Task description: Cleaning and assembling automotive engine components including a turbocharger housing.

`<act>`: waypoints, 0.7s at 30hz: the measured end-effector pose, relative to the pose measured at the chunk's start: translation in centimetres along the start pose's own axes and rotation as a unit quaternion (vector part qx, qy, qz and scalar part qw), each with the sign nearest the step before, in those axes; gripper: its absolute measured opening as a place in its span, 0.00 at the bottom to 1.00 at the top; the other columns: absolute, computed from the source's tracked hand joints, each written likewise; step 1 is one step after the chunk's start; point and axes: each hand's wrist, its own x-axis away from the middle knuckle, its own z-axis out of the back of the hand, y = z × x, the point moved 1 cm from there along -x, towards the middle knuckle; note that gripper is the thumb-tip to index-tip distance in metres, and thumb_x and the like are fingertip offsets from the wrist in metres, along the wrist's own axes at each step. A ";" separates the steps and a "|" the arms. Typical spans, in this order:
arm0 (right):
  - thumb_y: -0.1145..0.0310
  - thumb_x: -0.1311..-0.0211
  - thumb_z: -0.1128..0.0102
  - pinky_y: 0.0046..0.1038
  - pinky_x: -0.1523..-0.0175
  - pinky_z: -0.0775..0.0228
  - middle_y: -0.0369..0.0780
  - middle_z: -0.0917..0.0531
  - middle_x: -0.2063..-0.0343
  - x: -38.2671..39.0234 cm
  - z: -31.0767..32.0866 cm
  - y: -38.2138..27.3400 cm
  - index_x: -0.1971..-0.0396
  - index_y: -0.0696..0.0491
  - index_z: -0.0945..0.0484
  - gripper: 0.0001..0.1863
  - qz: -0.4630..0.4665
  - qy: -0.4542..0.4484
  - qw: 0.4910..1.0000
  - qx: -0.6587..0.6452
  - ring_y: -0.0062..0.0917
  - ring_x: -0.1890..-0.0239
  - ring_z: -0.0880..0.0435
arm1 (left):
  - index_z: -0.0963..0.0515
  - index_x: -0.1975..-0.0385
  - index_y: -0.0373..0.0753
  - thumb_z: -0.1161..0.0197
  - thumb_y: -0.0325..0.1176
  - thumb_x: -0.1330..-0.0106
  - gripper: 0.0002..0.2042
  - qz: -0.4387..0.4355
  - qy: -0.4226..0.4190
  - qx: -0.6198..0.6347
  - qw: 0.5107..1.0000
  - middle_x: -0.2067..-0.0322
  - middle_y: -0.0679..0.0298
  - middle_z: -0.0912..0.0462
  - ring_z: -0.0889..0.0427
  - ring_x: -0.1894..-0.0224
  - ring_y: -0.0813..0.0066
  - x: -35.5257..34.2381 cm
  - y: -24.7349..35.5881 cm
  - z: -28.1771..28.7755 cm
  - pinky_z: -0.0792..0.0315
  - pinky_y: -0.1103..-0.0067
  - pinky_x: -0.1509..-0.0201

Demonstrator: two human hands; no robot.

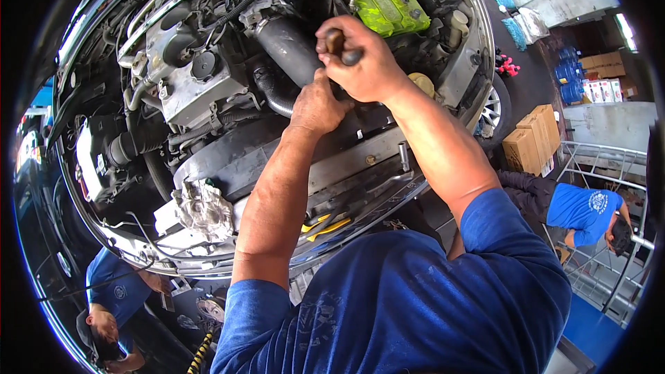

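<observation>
My right hand (367, 62) is closed round a tool with two rounded handle ends (334, 40), one brown and one dark, that stick out of the fist. Its working end is hidden under the hand. Just below and to the left, my left hand (318, 107) has its fingers bent down at the lower end of a thick black hose (287, 45). What those fingers grip cannot be made out. A thinner ribbed hose (273, 90) curves past beside the left wrist. Both hands are deep in the engine bay, behind the front crossmember (332, 170).
The engine (201, 76) fills the left, and a bright green-yellow battery (388, 7) sits beyond my right hand. A ratchet wrench (404, 159) and yellow-handled tool (325, 227) lie at the front. One person (118, 284) crouches lower left; another (585, 211) is at right near cardboard boxes (533, 138).
</observation>
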 end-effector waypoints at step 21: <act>0.84 0.34 0.50 0.31 0.42 0.26 0.41 0.22 0.58 -2.1 5.2 7.2 0.45 0.62 0.30 0.18 -0.034 -0.058 0.996 -0.055 0.27 0.56 0.21 | 0.31 0.42 0.29 0.24 0.36 0.52 0.36 -0.066 0.030 0.086 0.994 0.57 0.44 0.14 0.15 0.48 0.48 0.3 -1.3 0.1 0.22 0.64 0.43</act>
